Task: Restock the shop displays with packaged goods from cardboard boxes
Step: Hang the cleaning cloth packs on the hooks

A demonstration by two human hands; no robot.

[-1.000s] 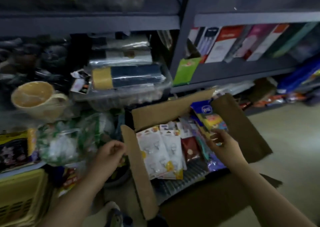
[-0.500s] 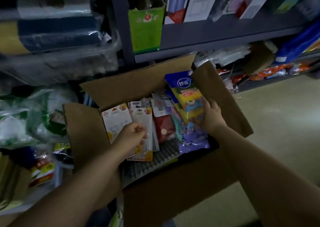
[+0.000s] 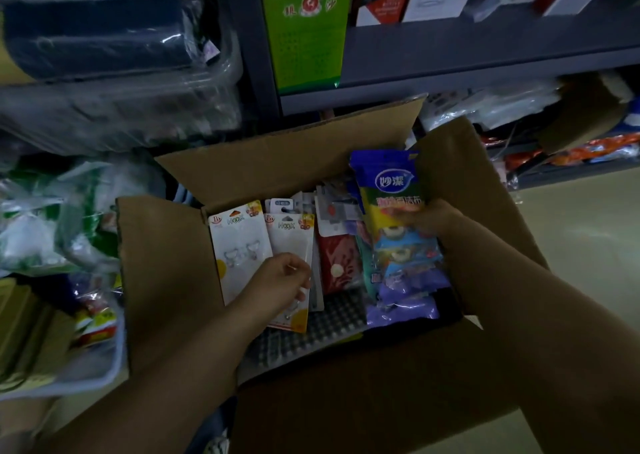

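An open cardboard box (image 3: 166, 280) stands on the floor in front of the shelves, packed with upright goods. White hook packs (image 3: 239, 242) stand at its left, a red pack (image 3: 337, 263) in the middle, a blue and yellow cloth pack (image 3: 391, 194) at the right. My left hand (image 3: 280, 280) is inside the box with its fingers curled on the front hook pack (image 3: 294, 242). My right hand (image 3: 436, 221) grips the cloth pack from its right side, partly hidden behind it.
Grey metal shelving (image 3: 450, 48) rises behind the box, with a green carton (image 3: 304, 31) and boxed goods. Wrapped rolls in a clear tub (image 3: 114, 72) and bagged goods (image 3: 52, 218) crowd the left. Pale floor (image 3: 581, 245) lies to the right.
The view has closed in on the box. My left hand came from outside the box onto the hook packs. My right hand stays on the cloth pack.
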